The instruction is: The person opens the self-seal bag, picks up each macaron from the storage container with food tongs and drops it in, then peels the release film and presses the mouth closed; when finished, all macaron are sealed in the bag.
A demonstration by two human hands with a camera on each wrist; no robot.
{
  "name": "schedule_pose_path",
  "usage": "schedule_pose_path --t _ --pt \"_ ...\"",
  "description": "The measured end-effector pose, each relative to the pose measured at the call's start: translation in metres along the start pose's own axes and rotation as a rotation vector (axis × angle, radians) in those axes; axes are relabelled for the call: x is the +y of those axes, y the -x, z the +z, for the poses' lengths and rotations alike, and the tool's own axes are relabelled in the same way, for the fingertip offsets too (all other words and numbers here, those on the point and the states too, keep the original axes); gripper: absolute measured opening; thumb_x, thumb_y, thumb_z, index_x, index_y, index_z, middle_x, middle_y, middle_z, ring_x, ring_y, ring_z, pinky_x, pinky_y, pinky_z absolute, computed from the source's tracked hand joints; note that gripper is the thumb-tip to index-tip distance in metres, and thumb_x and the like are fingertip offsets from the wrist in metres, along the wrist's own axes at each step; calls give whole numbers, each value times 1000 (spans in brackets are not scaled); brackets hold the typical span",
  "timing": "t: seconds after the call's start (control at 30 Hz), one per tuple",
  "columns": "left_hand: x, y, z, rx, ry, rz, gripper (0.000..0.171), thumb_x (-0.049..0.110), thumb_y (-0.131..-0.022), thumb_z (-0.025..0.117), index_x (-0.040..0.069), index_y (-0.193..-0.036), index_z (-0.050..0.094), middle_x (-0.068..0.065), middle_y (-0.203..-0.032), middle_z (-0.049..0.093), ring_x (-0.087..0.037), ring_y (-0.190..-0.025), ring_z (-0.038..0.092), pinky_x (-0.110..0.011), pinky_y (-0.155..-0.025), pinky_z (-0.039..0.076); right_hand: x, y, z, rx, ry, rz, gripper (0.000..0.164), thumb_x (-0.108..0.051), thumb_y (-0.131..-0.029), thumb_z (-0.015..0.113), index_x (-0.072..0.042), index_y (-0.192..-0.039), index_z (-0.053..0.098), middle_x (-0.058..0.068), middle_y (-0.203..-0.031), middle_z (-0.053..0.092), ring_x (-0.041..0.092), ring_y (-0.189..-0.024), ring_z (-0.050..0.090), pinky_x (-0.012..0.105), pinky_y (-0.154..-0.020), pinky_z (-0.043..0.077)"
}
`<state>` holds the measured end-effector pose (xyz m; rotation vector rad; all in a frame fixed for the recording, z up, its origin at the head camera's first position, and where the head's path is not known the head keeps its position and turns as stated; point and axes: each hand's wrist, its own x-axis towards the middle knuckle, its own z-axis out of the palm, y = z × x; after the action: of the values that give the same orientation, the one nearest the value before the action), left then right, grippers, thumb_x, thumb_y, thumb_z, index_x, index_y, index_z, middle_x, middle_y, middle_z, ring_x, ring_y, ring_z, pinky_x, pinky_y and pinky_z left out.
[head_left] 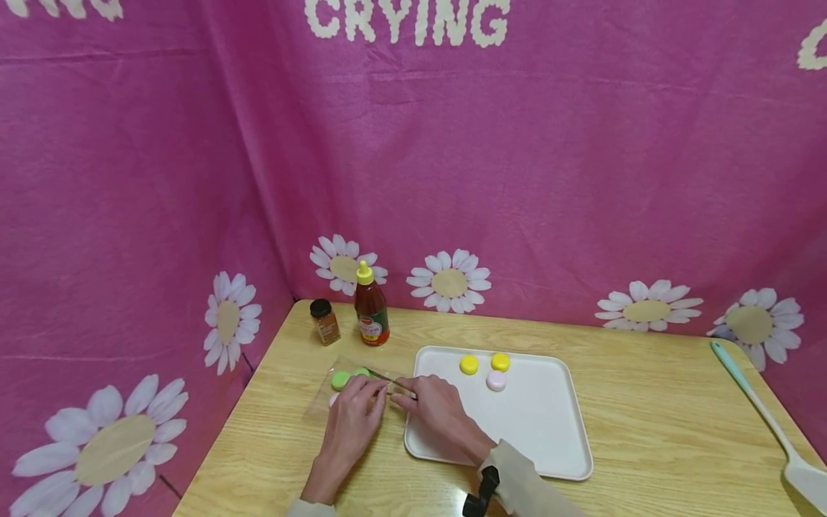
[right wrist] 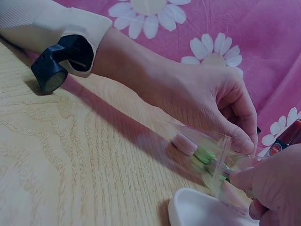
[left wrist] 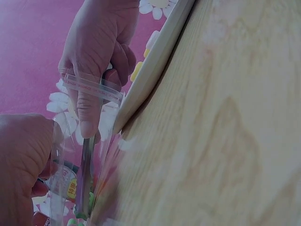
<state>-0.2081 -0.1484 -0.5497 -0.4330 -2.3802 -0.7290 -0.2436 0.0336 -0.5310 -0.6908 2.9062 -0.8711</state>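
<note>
My left hand (head_left: pixel 353 420) pinches the edge of a clear zip bag (left wrist: pixel 91 88) left of the tray. Inside the bag lie green macarons (head_left: pixel 340 380) and a pale pink macaron (right wrist: pixel 184 144). My right hand (head_left: pixel 442 409) grips slim metal tongs (left wrist: pixel 85 174), which reach through the bag's mouth. Their tips are at a green macaron; whether they clamp it I cannot tell. Under my right forearm is the white tray (head_left: pixel 536 431). Two yellow macarons (head_left: pixel 469 365) and one lilac macaron (head_left: pixel 496 380) sit near its far edge.
Behind the bag stand a spice jar (head_left: pixel 325 322) with a black lid and a red sauce bottle (head_left: pixel 372 312) with a yellow cap. A spatula (head_left: pixel 765 424) lies along the right edge of the wooden table (head_left: pixel 659 402). Pink cloth (head_left: pixel 517 179) hangs behind and to the left.
</note>
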Motion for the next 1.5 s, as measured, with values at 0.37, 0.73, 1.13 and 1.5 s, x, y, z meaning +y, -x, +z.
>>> schedule_pose_path --t 0.37,0.73,1.13,1.5 --pt "2 0 -2 -3 2 0 12 5 -90 81 11 -100 81 5 -92 68 -11 -87 64 -28 -68 55 13 9 -6 12 -25 -22 30 -41 -100 69 -19 -119 78 -4 -81 73 11 -75 63 32 -61 47" --pt "0 0 0 4 3 5 11 7 -90 81 11 -100 82 5 -90 67 -11 -85 63 -27 -68 55 27 36 -20 52 -109 -8 39 -49 -100 67 -28 -132 74 -7 -75 74 2 -70 56 27 -63 45" --pt "2 0 -1 13 3 -7 7 7 -91 82 9 -97 82 4 -88 66 -11 -84 63 -28 -67 55 43 71 -37 81 -131 63 47 -54 -96 71 -25 -131 75 -12 -70 67 0 -62 46 27 -61 42" --pt "2 0 -1 3 -3 -8 5 8 -92 81 10 -97 81 5 -88 65 -10 -83 62 -26 -65 54 67 116 -54 154 -162 127 41 -51 -93 76 -28 -127 77 -19 -56 39 -3 -56 36 21 -53 31"
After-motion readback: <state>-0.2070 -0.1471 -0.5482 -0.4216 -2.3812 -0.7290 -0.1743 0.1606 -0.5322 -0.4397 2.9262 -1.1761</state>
